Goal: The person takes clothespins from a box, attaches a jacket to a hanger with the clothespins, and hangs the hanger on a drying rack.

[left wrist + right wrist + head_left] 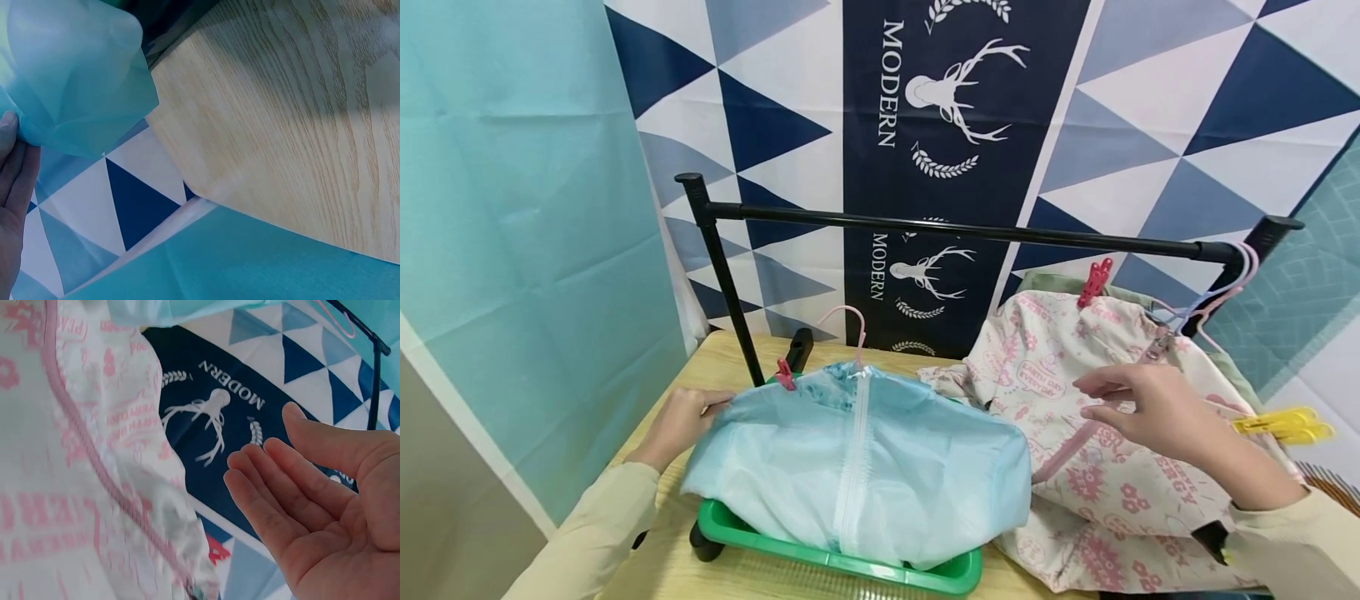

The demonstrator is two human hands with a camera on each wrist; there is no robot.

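Note:
A light blue zip jacket [820,450] on a pink hanger [854,317] lies over a green basket [850,567]. A red clothespin [785,375] sits at its left shoulder. My left hand [688,421] pinches the jacket's left edge between thumb and fingers, and the left wrist view shows the blue cloth [75,81] at the fingertips. Held in the air with relaxed fingers, my right hand [1157,408] is empty. Behind it hangs a white jacket with pink print [1045,367] and a zip. The right wrist view shows the open palm [312,531] beside that jacket.
A black clothes rack [955,227] spans the back of the wooden table [737,350]. Pastel hangers [1221,292] hook over its right end. A red clothespin [1095,282] and yellow clips [1288,425] are on the printed jacket. A patterned cloth [790,75] covers the wall.

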